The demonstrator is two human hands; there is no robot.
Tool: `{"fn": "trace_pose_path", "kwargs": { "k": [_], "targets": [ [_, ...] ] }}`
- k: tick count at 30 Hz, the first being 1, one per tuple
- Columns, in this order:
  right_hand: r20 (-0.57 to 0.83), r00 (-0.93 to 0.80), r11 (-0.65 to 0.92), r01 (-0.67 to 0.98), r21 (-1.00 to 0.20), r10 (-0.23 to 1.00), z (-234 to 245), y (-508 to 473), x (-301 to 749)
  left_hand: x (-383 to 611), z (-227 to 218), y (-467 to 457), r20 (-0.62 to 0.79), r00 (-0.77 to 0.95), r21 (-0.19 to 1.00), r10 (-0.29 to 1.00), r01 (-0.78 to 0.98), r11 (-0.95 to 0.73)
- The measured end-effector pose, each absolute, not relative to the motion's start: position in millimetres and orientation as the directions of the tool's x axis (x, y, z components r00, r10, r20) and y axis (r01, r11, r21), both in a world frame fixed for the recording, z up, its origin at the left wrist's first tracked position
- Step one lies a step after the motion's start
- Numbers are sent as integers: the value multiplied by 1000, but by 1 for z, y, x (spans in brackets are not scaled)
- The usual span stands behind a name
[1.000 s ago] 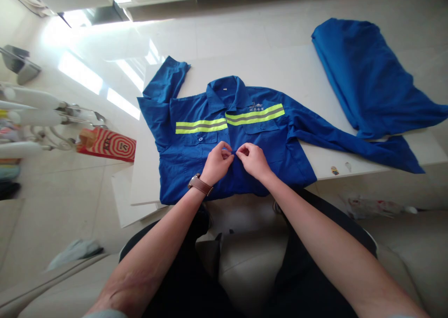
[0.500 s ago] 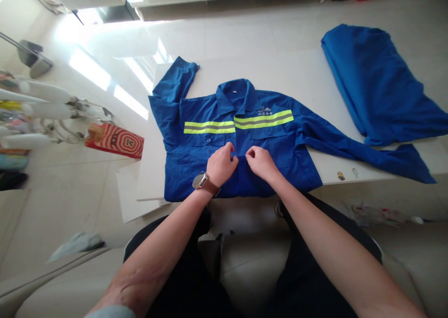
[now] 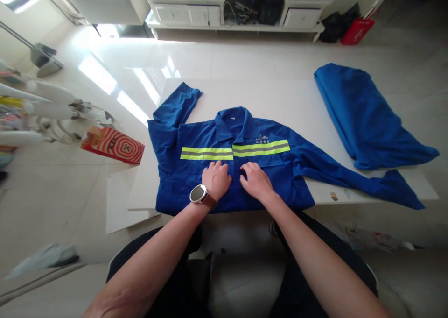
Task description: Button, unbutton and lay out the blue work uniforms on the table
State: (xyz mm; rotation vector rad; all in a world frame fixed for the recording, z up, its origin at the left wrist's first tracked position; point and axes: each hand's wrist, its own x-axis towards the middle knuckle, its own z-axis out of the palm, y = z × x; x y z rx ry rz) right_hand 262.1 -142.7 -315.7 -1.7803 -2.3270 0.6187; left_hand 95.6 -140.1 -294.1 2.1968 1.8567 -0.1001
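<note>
On the right hand (image 3: 256,180), fingers curl loosely, parted from the thumb; on the left hand (image 3: 216,180), they bend, and I cannot tell whether they pinch cloth. Both hide some of the jacket (image 3: 235,192), spread front-up along the table (image 3: 280,98)'s near edge. Its right-side sleeve (image 3: 332,171) passes near a blue bundle (image 3: 371,117). Left, beyond the table: a striped bag (image 3: 117,145); far, a cabinet (image 3: 185,14).

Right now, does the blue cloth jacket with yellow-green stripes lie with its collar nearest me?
No, the blue jacket has its collar on the far side, past your left hand and right hand.
</note>
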Motion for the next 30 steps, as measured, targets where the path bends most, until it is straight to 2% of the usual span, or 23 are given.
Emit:
{"fn": "trace_pose_path", "kwargs": {
  "k": [3,6,10,16,20,24,27,30],
  "targets": [
    [-90,-325,258,867,-427,941,-318,-143,263,92,-301,-139,-192,277,226,942,946,-232],
    [-141,-323,239,876,-419,936,-318,-144,263,91,-304,-139,-246,318,287,916,926,-244],
    [-163,-294,209,890,-404,942,-312,-146,261,95,-299,-137,-282,334,293,899,923,-251],
    [-171,-366,305,903,-303,915,-311,-151,258,98,-296,-137,-276,346,291,897,919,-266],
    [-186,-353,298,916,-268,917,-311,-152,256,95,-297,-138,-276,361,297,891,914,-278],
    [-139,-278,195,881,-430,950,-312,-147,259,93,-296,-137,-265,357,300,896,913,-275],
    [-69,-214,134,801,-584,974,-317,-143,264,93,-298,-135,-251,352,294,902,915,-275],
    [-9,-142,97,720,-687,990,-322,-140,268,97,-305,-132,-227,353,335,908,903,-267]
  ]
}}
